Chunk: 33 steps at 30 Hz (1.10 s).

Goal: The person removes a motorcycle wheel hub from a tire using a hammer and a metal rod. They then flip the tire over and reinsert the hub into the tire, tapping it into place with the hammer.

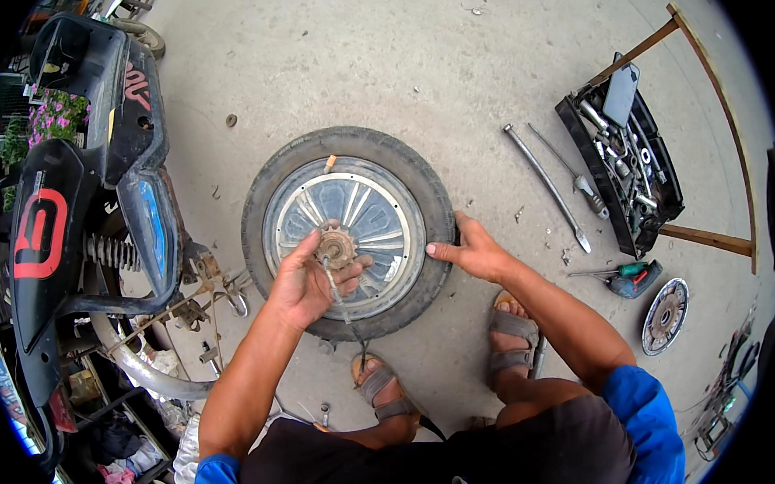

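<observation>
A wheel with a black tyre and a grey, ribbed metal hub plate lies flat on the floor before my feet. My left hand is closed round a rusty, toothed round hub part at the wheel's middle, thumb and fingertips at its edge. From that part a greyish cable runs toward me over the tyre. At the tyre's right side my right hand grips it, thumb on top and the other fingers partly hidden at the outer edge. A small orange-tan piece rests near the rim's far side.
A black scooter body stands at left. To the right lie a pry bar, a long screwdriver, a black toolbox with a phone, a wooden frame, a power drill and a round metal cover.
</observation>
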Tool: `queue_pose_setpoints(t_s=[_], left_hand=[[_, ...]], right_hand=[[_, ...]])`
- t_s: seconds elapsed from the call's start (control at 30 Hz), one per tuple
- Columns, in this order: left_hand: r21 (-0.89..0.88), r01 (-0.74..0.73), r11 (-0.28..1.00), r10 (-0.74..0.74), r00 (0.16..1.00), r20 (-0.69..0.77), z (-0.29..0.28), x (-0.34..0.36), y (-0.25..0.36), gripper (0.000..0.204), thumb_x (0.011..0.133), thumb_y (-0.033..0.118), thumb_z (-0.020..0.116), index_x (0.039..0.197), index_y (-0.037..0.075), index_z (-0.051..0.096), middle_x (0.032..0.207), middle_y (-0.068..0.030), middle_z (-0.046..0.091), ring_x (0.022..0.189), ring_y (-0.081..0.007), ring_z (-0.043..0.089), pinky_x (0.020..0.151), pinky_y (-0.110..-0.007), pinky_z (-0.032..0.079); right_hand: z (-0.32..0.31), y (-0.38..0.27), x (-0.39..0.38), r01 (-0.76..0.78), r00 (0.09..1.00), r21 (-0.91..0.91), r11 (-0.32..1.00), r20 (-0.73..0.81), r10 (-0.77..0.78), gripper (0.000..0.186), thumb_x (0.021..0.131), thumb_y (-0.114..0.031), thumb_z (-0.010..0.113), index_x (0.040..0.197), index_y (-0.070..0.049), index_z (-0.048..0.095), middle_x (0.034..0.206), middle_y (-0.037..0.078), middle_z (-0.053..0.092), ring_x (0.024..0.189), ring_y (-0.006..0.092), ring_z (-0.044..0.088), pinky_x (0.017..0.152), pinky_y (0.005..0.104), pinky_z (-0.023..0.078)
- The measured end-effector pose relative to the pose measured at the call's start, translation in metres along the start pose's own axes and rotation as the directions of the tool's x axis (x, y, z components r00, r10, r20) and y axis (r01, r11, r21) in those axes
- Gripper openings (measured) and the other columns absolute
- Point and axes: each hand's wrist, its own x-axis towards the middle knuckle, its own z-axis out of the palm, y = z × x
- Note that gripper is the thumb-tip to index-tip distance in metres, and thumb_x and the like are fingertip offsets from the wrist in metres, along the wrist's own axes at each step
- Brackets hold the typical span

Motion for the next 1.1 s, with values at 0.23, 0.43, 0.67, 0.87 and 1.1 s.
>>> queue_pose_setpoints(t_s=[0.23, 0.43, 0.67, 0.87, 1.1], left_hand=[[0.138, -0.018, 0.99, 0.042, 0.984, -0.172, 0.023, -0.001, 0.005, 0.043, 0.103, 0.053, 0.053, 0.132, 0.022, 0.059, 0.113, -0.0033, 0.068, 0.095, -0.0266, 0.072, 0.062, -0.025, 0.051], [0.068, -0.031, 0.997, 0.041, 0.988, -0.148, 0.037, -0.006, -0.005, 0.046, 0.103, 0.053, 0.052, 0.133, 0.019, 0.059, 0.112, -0.004, 0.068, 0.092, -0.0267, 0.072, 0.064, -0.028, 0.052], [-0.016, -0.045, 0.999, 0.046, 0.998, 0.053, 0.059, -0.001, -0.03, 0.05, 0.099, 0.051, 0.059, 0.136, 0.018, 0.056, 0.117, -0.0083, 0.066, 0.098, -0.0297, 0.07, 0.072, -0.035, 0.055], [-0.049, -0.041, 0.998, 0.049, 0.984, 0.171, 0.075, 0.007, -0.042, 0.065, 0.086, 0.028, 0.079, 0.139, 0.016, 0.043, 0.111, -0.0083, 0.064, 0.094, -0.0265, 0.069, 0.079, -0.038, 0.059], [0.053, -0.068, 0.996, 0.057, 0.98, 0.19, 0.087, 0.009, -0.05, 0.078, 0.077, 0.005, 0.076, 0.143, 0.018, 0.039, 0.111, -0.0101, 0.063, 0.094, -0.024, 0.067, 0.077, -0.037, 0.055]], right_hand=[[-0.002, -0.001, 0.002, 0.015, 1.0, 0.125, 0.992, 0.008, -0.016, 0.073, 0.088, -0.029, 0.079, 0.137, 0.015, 0.047, 0.131, 0.029, 0.061, 0.123, 0.0328, 0.061, 0.107, 0.0392, 0.045], [-0.021, -0.005, -0.011, 0.019, 0.998, 0.045, 0.999, -0.064, -0.016, 0.072, 0.09, -0.034, 0.077, 0.136, 0.015, 0.049, 0.129, 0.028, 0.063, 0.123, 0.0328, 0.061, 0.106, 0.0387, 0.046], [-0.086, 0.019, -0.098, -0.165, 0.91, -0.075, 0.983, -0.396, 0.122, 0.046, 0.095, -0.03, 0.07, 0.116, 0.01, 0.061, 0.093, 0.019, 0.071, 0.086, 0.0297, 0.07, 0.082, 0.0414, 0.055], [-0.08, 0.113, -0.222, -0.547, 0.804, -0.603, 0.581, -0.571, 0.165, 0.044, 0.081, -0.033, 0.079, 0.082, 0.007, 0.062, 0.076, 0.025, 0.068, 0.074, 0.0423, 0.069, 0.069, 0.0495, 0.054], [-0.041, 0.131, -0.23, -0.57, 0.791, -0.524, 0.633, -0.559, 0.25, 0.053, 0.079, -0.039, 0.082, 0.092, 0.006, 0.057, 0.084, 0.029, 0.067, 0.081, 0.046, 0.067, 0.073, 0.0526, 0.052]])
